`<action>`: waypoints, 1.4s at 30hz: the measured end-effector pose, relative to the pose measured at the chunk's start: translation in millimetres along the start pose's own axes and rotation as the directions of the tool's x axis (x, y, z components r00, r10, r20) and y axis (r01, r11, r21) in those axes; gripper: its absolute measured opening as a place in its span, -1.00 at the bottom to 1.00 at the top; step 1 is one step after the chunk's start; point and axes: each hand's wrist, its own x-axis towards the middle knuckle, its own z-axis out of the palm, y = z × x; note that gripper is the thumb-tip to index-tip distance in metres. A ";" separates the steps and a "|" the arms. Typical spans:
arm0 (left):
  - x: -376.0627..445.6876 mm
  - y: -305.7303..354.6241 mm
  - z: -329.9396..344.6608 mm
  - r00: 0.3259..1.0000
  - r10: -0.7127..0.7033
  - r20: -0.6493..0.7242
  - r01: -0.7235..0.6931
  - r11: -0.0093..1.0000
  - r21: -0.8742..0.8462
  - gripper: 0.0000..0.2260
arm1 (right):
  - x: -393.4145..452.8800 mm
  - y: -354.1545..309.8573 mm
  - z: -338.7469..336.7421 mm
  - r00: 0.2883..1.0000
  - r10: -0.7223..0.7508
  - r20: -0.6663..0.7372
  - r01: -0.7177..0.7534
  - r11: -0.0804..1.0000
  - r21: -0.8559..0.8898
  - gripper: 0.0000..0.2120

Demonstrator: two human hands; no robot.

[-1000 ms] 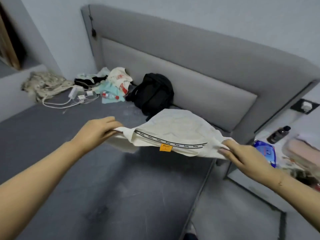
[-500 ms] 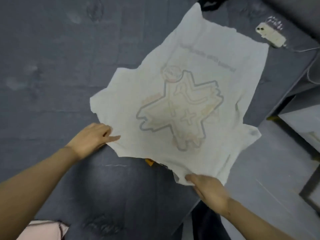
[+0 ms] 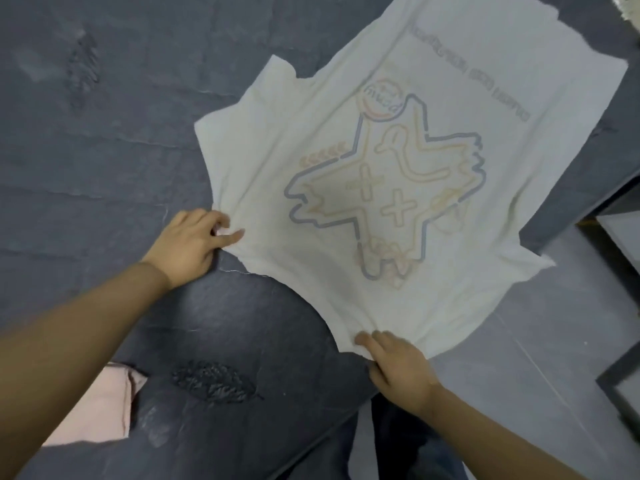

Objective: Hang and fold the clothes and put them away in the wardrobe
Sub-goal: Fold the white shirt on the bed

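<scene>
A white T-shirt lies spread flat on the dark grey bed, inside out, with a faint star-shaped print showing through. Its right part hangs past the bed's edge. My left hand pinches the shirt's near left corner, by the shoulder. My right hand grips the cloth at the near right corner, at the bed's edge. The collar curve runs between both hands.
A folded pink garment lies on the bed at the lower left. The grey floor shows on the right, with a dark frame near the right edge. My dark trousers show below.
The shirt, held up by its collar a second ago, has been laid flat on the bed. The view has tilted down and come closer. Both hands keep hold of the near corners.
</scene>
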 end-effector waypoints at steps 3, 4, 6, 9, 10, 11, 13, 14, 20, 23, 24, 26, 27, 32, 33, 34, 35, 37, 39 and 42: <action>2.9 38.2 -18.7 0.977 -0.208 0.041 0.211 0.974 -0.080 -0.62 | -13.2 9.3 -12.0 0.988 -0.093 0.120 0.095 0.995 -0.016 -0.51; 5.3 56.2 -22.9 0.966 -0.255 0.042 0.258 0.959 -0.115 -0.60 | -16.1 13.1 -20.0 0.982 -0.134 0.134 0.134 0.991 0.008 -0.54; 15.1 98.5 -25.2 0.946 -0.325 0.007 0.321 0.932 -0.167 -0.64 | -20.9 23.6 -38.4 0.979 -0.189 0.076 0.185 0.981 0.056 -0.59; 47.4 166.5 -19.3 0.878 -0.477 -0.029 0.448 0.843 -0.298 -0.65 | -24.2 53.5 -72.4 0.984 -0.143 -0.107 0.158 0.976 0.147 -0.65; 58.7 188.1 -15.3 0.842 -0.539 0.017 0.509 0.785 -0.354 -0.63 | -24.5 65.5 -85.3 0.980 -0.128 -0.150 0.152 0.975 0.162 -0.67; 69.5 208.7 -9.2 0.799 -0.598 0.062 0.569 0.717 -0.404 -0.61 | -24.5 78.7 -98.1 0.975 -0.131 -0.178 0.159 0.975 0.152 -0.70; 91.9 250.3 3.3 0.738 -0.667 0.103 0.617 0.605 -0.503 -0.59 | -24.2 106.3 -125.5 0.965 -0.165 -0.205 0.185 0.979 0.083 -0.73; 105.2 270.7 11.2 0.731 -0.674 0.102 0.611 0.581 -0.538 -0.58 | -23.1 120.9 -140.2 0.958 -0.169 -0.230 0.185 0.982 0.048 -0.75; 165.3 343.9 67.9 0.630 -0.720 0.289 0.770 0.534 -0.348 -0.27 | -16.3 225.8 -203.9 0.966 -0.023 -0.258 0.045 0.996 0.078 -0.87; 168.4 349.3 84.4 0.601 -0.780 0.173 0.785 0.536 -0.309 -0.29 | -19.5 265.7 -207.2 0.974 0.105 -0.202 -0.067 0.980 0.188 -0.80; 168.4 352.0 88.2 0.597 -0.792 0.131 0.788 0.547 -0.283 -0.30 | -20.7 274.7 -204.7 0.974 0.150 -0.171 -0.109 0.968 0.225 -0.75; 166.6 361.1 94.6 0.567 -0.821 0.070 0.805 0.534 -0.256 -0.34 | -22.3 286.7 -196.3 0.973 0.215 -0.087 -0.182 0.941 0.287 -0.79; 164.9 367.4 96.2 0.541 -0.838 0.067 0.818 0.506 -0.275 -0.36 | -23.7 290.4 -191.6 0.969 0.245 -0.013 -0.229 0.920 0.319 -0.85; 156.7 429.4 95.8 0.320 -0.918 0.235 0.888 0.204 -0.413 -0.44 | -57.9 303.4 -160.1 0.858 0.214 0.466 -0.353 0.906 0.234 -0.78; 155.6 442.3 94.5 0.294 -0.918 0.266 0.884 0.154 -0.442 -0.44 | -63.7 305.2 -156.7 0.837 0.231 0.496 -0.377 0.901 0.216 -0.81; 153.9 453.9 92.3 0.270 -0.920 0.283 0.862 0.100 -0.497 -0.43 | -67.6 306.3 -156.3 0.834 0.253 0.490 -0.402 0.887 0.226 -0.82; 153.2 465.0 89.1 0.239 -0.930 0.280 0.819 0.038 -0.572 -0.43 | -69.2 307.1 -159.4 0.852 0.273 0.446 -0.419 0.868 0.268 -0.83; 155.4 486.7 79.4 0.099 -0.964 0.247 0.672 -0.118 -0.731 -0.44 | -67.8 305.4 -173.4 0.901 0.311 0.304 -0.415 0.822 0.390 -0.88; 160.8 510.9 68.4 -0.229 -0.940 0.252 0.465 -0.333 -0.820 -0.47 | -67.1 304.4 -190.7 0.925 0.348 0.151 -0.377 0.803 0.462 -0.90; 175.3 533.9 54.8 -0.508 -0.633 0.584 -0.080 -0.641 -0.763 -0.38 | -59.6 307.1 -215.3 0.918 0.385 0.090 -0.357 0.709 0.608 -0.87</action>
